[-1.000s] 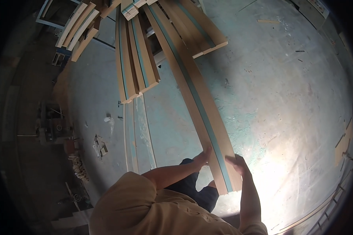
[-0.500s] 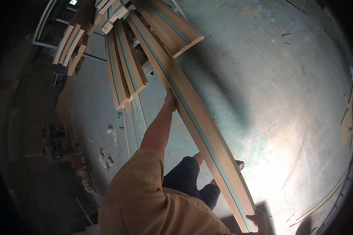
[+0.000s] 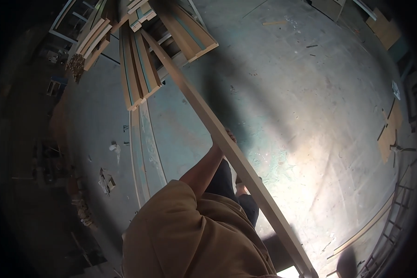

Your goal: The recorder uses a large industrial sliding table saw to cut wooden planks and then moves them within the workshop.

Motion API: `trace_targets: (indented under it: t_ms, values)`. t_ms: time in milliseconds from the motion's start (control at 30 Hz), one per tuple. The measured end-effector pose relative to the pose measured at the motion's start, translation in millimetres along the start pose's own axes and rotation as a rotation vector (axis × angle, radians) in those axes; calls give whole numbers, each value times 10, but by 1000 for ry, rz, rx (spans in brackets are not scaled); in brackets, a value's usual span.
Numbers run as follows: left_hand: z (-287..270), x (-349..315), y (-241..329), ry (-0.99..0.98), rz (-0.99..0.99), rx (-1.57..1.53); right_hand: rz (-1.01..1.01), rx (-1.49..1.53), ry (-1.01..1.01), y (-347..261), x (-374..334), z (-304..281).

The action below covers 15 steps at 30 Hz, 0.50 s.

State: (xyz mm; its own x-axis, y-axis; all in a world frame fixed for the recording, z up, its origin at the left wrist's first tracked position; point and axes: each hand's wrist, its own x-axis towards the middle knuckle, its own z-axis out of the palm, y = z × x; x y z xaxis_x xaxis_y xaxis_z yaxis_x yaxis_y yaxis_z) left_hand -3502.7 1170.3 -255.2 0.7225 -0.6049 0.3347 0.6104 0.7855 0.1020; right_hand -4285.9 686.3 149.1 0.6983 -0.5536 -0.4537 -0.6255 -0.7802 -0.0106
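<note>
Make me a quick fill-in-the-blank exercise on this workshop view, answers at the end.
1. The person's ____ hand grips the long wooden board.
2. The near end of that board points toward the lower ____ corner of the picture.
3. The striped boards lie in the ____ part of the picture, beyond the person.
4. The bright patch of light beside the board falls on the ____.

Missing words: left; right; upper; floor.

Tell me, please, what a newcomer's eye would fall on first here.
Probably the long plank slanting from the top to the lower right, the left hand's grip at its middle. Then the bright patch on the floor at right, and the teal-striped boards near the top.
</note>
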Motion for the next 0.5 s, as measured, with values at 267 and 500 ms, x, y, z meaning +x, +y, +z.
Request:
trace_targets:
  t_ms: [267,500]
  values:
    - [308,33,-1310,324,139,-284,-302,373,-303,-1885,2867,-871]
    - [467,625,-2063,262,124,-335,32,801,-1151,-3081,4374,114]
